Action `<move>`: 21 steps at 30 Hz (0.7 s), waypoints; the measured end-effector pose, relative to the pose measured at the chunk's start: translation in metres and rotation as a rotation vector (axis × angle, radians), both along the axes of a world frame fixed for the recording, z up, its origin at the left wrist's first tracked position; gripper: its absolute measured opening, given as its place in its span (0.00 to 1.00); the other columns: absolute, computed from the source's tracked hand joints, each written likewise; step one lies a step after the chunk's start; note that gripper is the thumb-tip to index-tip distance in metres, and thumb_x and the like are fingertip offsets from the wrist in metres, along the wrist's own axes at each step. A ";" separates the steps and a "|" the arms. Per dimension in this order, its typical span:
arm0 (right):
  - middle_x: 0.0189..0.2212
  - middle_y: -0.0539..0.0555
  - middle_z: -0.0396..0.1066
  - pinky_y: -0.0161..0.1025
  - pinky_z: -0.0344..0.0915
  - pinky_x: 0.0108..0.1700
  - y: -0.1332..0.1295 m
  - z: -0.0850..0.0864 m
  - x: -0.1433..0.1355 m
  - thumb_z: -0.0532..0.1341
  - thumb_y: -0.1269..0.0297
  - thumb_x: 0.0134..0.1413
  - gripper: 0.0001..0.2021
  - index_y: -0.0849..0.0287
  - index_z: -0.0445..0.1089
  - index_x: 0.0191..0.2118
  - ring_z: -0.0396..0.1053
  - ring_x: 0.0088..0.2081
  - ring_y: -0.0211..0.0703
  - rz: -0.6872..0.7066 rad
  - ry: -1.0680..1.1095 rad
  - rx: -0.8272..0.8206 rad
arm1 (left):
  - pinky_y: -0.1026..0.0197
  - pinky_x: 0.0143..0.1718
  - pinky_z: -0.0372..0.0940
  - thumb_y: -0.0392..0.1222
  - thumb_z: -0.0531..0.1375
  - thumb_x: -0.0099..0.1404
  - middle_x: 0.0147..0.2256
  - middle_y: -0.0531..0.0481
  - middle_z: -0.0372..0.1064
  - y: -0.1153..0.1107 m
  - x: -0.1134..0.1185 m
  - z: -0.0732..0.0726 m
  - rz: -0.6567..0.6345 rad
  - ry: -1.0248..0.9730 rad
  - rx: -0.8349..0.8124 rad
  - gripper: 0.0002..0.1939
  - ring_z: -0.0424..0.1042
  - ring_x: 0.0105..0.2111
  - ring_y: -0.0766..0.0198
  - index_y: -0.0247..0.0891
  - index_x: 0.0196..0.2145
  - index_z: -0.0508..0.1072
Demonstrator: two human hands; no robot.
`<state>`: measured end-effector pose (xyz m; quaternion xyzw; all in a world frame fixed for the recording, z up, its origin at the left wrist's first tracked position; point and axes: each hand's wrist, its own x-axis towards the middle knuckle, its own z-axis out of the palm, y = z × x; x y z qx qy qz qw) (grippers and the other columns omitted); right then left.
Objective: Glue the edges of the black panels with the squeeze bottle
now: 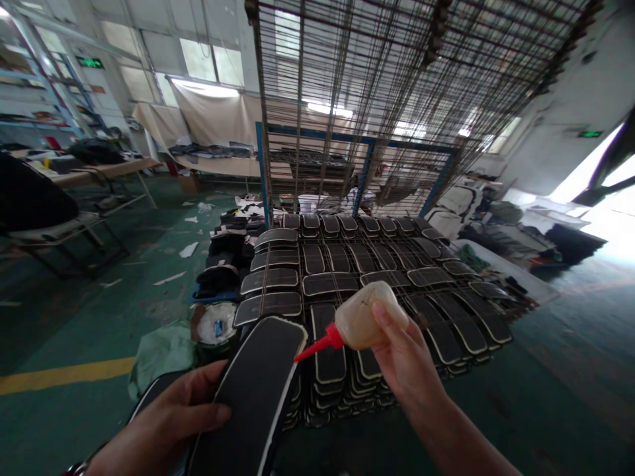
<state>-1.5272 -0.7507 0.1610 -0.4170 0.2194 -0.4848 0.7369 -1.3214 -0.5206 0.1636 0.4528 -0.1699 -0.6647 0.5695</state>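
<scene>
My left hand [183,413] grips a long black panel [253,390] by its left edge, thumb on top. A pale line runs along the panel's border. In my right hand [404,354] is a cloudy squeeze bottle [370,314] with a red nozzle [322,343], tilted down to the left. The nozzle's tip is at the panel's right edge, near its upper corner; whether it touches cannot be told. Part of another dark panel [157,390] shows behind my left hand.
Wire racks [362,155] rise ahead, with many pale-edged black panels [327,284] stacked in layers on the lower ones. A round container [215,324] and green cloth [161,354] lie left. Tables [106,170] stand farther left.
</scene>
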 end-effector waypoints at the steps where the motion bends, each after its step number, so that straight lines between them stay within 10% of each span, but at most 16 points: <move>1: 0.36 0.54 0.77 0.42 0.80 0.38 0.002 0.000 0.000 0.81 0.53 0.50 0.18 0.56 0.81 0.41 0.76 0.37 0.50 0.004 0.001 -0.010 | 0.52 0.43 0.78 0.36 0.70 0.60 0.37 0.49 0.86 0.000 -0.001 0.001 0.010 0.003 0.006 0.17 0.85 0.39 0.50 0.46 0.47 0.84; 21: 0.45 0.61 0.79 0.49 0.79 0.46 0.043 -0.003 -0.022 0.75 0.54 0.62 0.17 0.50 0.78 0.53 0.78 0.46 0.60 0.211 0.023 -0.210 | 0.55 0.34 0.80 0.28 0.74 0.51 0.35 0.40 0.86 -0.014 -0.001 0.005 0.247 0.045 0.156 0.18 0.85 0.30 0.51 0.36 0.41 0.83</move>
